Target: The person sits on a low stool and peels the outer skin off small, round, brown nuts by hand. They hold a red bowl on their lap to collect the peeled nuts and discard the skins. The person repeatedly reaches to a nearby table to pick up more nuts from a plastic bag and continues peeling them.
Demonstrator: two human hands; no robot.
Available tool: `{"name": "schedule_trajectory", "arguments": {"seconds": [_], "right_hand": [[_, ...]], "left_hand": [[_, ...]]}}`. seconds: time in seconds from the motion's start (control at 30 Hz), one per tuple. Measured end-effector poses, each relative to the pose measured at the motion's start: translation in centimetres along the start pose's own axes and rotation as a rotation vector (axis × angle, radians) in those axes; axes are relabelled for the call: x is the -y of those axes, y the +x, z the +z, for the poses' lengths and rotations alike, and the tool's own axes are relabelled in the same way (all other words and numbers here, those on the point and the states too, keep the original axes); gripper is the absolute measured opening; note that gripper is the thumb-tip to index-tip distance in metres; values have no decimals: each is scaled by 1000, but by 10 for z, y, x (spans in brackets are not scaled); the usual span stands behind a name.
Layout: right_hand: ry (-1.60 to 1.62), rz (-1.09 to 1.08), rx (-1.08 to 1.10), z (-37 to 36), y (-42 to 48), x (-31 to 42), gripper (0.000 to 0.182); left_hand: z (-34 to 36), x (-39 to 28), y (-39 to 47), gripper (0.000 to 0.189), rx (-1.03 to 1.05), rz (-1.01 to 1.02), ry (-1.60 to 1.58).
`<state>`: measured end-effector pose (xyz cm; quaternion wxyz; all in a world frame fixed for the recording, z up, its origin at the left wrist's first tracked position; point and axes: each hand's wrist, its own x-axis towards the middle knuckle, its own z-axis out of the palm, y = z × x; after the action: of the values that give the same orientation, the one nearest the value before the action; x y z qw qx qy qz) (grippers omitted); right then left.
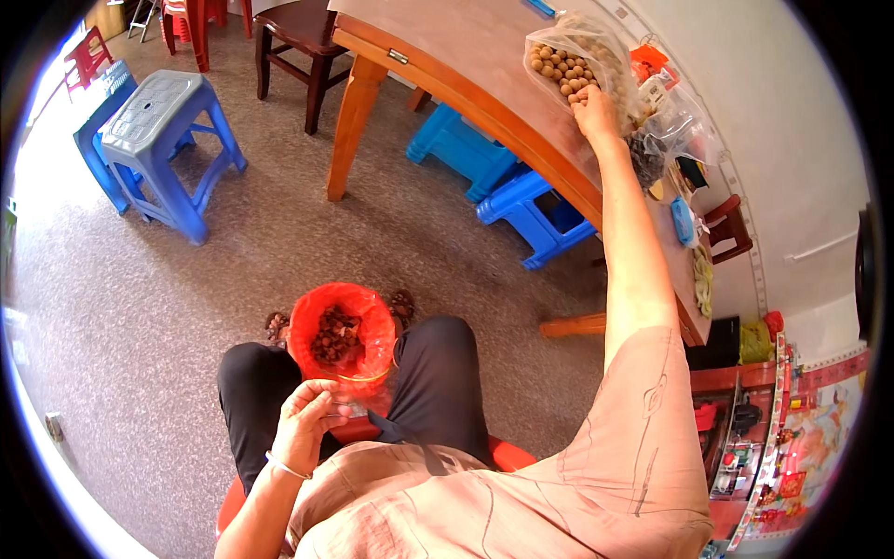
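My right hand reaches to the table, its fingertips against round brown longans in the mouth of a clear plastic bag. Whether the fingers grip one is hard to see. My left hand, a pale bangle on its wrist, hovers above my lap with fingers loosely bent and apart; nothing shows in it. Just beyond that hand, between my knees, stands a bin with a red plastic liner. Inside it lie brown peels and seeds.
Blue plastic stools stand under the wooden-edged table. A grey-topped blue stool and a dark wooden chair are farther off. Beside the longans lies a clear bag with dark contents. A blue packet rests nearer me.
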<state>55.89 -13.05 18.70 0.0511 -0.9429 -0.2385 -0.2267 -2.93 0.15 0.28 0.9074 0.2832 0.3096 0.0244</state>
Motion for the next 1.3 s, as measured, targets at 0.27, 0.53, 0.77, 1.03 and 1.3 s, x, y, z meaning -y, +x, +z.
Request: {"name": "schedule_trajectory", "arguments": {"seconds": [0.27, 0.53, 0.77, 1.03, 1.3], "right_hand": [[64, 151, 80, -9, 11, -4, 28], [64, 3, 38, -28, 13, 25, 26], [-133, -166, -100, 8, 30, 8, 26], [-160, 64, -50, 1, 34, 18, 25], [-114, -30, -126, -4, -15, 32, 22]], "left_hand": [[2, -1, 0, 15, -21, -3, 8], [-3, 2, 0, 15, -38, -12, -27], [-3, -1, 0, 15, -38, -6, -22], [-1, 1, 0, 15, -17, -9, -19], [0, 1, -3, 15, -16, -16, -18]]}}
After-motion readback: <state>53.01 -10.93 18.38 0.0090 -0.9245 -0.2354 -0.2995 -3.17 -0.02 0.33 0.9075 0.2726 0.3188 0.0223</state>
